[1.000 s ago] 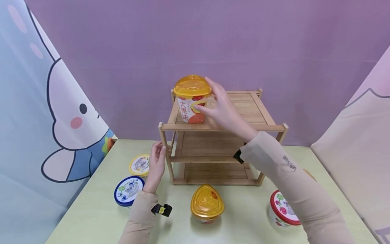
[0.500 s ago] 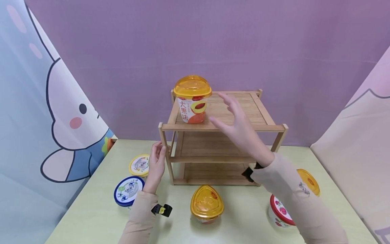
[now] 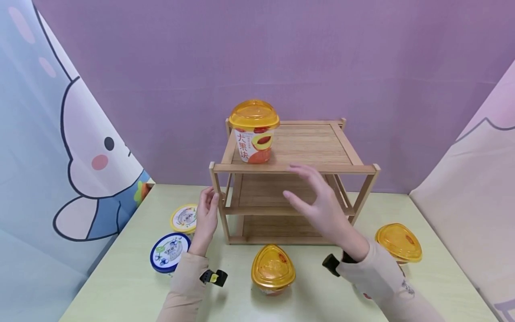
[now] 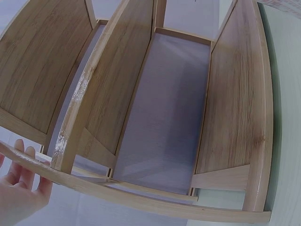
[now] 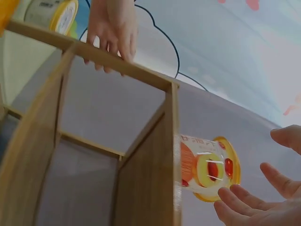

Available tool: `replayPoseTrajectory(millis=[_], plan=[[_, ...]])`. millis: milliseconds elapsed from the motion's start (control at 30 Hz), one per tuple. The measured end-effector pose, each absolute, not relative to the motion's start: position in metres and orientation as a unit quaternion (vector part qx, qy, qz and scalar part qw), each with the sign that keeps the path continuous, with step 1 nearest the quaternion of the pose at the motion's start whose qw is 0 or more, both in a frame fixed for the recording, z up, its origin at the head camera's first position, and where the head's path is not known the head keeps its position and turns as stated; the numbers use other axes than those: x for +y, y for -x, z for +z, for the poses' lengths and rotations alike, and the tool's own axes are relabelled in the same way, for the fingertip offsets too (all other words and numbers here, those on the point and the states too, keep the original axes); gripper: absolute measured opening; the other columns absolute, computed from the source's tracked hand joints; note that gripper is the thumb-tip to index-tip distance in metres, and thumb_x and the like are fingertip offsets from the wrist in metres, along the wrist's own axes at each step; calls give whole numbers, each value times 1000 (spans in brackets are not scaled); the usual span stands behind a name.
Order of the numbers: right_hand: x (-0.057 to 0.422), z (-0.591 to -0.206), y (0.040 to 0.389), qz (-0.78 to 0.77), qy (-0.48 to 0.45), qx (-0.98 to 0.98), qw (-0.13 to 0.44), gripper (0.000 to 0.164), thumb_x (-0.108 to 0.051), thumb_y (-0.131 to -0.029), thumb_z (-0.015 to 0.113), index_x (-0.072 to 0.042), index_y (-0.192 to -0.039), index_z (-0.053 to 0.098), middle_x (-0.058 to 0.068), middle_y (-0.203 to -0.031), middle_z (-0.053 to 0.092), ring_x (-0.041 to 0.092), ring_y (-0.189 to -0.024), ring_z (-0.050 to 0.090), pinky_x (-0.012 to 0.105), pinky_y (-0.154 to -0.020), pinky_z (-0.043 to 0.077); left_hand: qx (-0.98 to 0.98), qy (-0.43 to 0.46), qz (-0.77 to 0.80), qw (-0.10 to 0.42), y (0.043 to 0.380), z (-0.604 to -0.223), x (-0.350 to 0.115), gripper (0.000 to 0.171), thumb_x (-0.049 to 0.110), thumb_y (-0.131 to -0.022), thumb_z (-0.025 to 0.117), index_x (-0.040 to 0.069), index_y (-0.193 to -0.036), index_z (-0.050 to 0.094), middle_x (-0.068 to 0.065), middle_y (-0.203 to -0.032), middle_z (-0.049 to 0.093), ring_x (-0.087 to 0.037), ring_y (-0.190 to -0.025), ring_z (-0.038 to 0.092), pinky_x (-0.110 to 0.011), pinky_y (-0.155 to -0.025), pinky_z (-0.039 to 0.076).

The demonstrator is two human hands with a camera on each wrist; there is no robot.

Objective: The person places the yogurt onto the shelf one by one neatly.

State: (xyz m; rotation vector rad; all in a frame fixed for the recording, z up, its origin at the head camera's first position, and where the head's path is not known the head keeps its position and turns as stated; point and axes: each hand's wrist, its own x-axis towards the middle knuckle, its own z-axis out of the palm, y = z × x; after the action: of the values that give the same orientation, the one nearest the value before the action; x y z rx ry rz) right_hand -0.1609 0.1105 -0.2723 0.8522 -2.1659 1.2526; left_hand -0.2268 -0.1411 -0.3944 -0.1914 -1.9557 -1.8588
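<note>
A light wooden three-tier rack (image 3: 314,143) stands on the table. My left hand (image 3: 206,219) grips its left front post; in the left wrist view the fingers (image 4: 28,174) are wrapped over the wood. On the top shelf, at the left, sits an upright fruit cup (image 3: 257,138) with an orange domed lid and a peach picture. My right hand (image 3: 323,210) hovers before the middle tier, fingers spread and holding nothing, apart from the cup. Another orange-lidded fruit cup (image 3: 273,268) stands in front of the rack.
Left of the rack are a yellow-lidded tub (image 3: 184,218) and a blue-lidded tub (image 3: 170,251). Another orange-lidded cup (image 3: 399,242) stands at the right. My right sleeve covers most of a tub near it. A purple cloth (image 3: 257,53) hangs behind.
My right hand has let go of the fruit cup on the top shelf and drawn back, down and to the right. The cup stays put. My left hand has not moved.
</note>
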Motion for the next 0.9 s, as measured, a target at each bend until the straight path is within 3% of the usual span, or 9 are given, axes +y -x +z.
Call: replayPoseTrajectory(millis=[133,333,533,900], plan=[[110,-288,156,469,-315,-790,236,41,0,-78,64,-6,-117,52,8,-126,47,19,-116,42,40,-96,34,-706,72,-670,218,227,-395,-141,29,9,-95,38,-7,-119,37,-19,-107,48,-5,-97,48,-15,-86,37],[109,-314,149,469,-309,-799,214,35,-3,-80,63,-9,-113,54,0,-123,49,16,-114,45,35,-95,36,-704,75,-669,225,228,-396,-141,29,10,-95,38,-7,-118,38,-12,-103,50,-18,-102,49,-15,-86,37],[109,-340,143,476,-293,-809,184,31,-6,-80,64,-8,-109,56,-1,-119,52,17,-113,46,39,-95,35,-710,70,-665,221,226,-395,-141,30,12,-95,38,-6,-119,37,-11,-104,49,-18,-104,48,-16,-87,37],[112,-379,136,463,-239,-842,137,28,-12,-79,66,-17,-105,58,-4,-114,55,17,-107,51,41,-89,40,-708,56,-674,205,225,-395,-141,30,11,-95,37,-6,-120,36,-7,-105,49,-27,-110,46,-17,-90,35]])
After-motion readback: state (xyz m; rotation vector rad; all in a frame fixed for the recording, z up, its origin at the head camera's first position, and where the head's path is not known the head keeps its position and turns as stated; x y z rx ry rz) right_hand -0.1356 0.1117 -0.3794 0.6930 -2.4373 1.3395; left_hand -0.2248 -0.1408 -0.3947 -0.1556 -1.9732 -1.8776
